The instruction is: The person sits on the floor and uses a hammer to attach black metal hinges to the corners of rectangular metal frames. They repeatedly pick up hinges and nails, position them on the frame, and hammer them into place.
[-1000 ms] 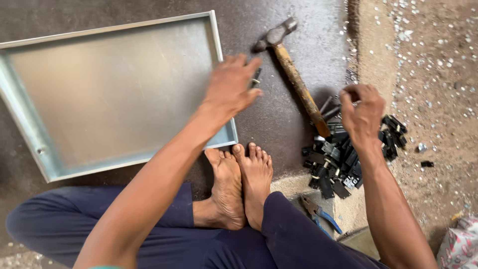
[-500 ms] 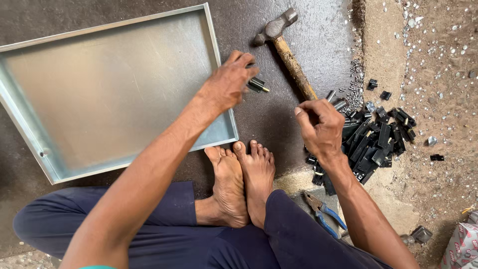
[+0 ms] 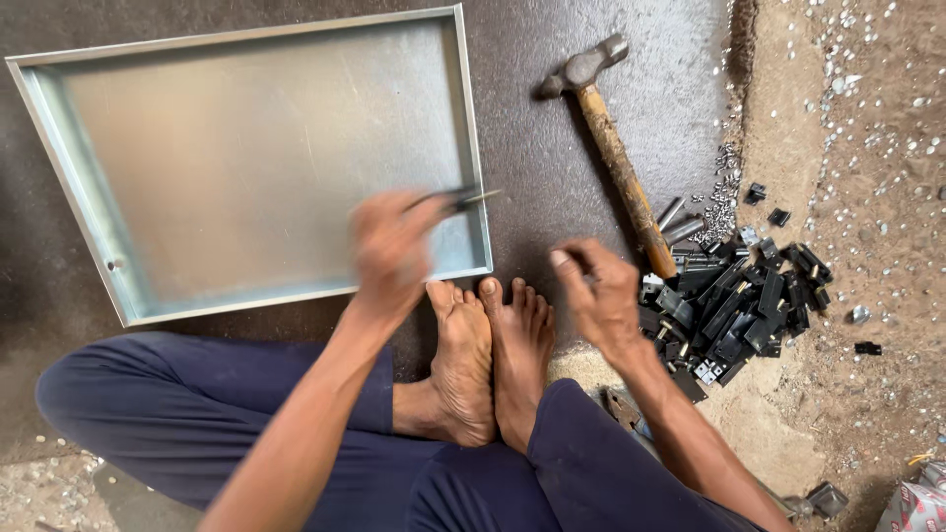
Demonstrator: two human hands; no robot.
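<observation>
My left hand (image 3: 392, 244) is blurred with motion and grips a thin dark metal pin or tool (image 3: 461, 200) over the near right part of a shallow metal tray (image 3: 246, 148). My right hand (image 3: 596, 291) hovers above my bare feet (image 3: 490, 355), its fingers curled and pinched together; I cannot tell whether a small part sits in them. It is just left of a heap of small black parts (image 3: 734, 305). A hammer (image 3: 606, 133) with a wooden handle lies on the dark mat, its handle end at the heap.
Small silver screws (image 3: 724, 192) lie beside the heap, with more scattered over the sandy floor at right. Pliers (image 3: 621, 409) lie near my right knee. My crossed legs in dark blue trousers fill the bottom of the view.
My left hand has come leftwards and nearer with the thin tool, over the tray's corner. My right hand has left the heap of black parts and moved left towards my feet.
</observation>
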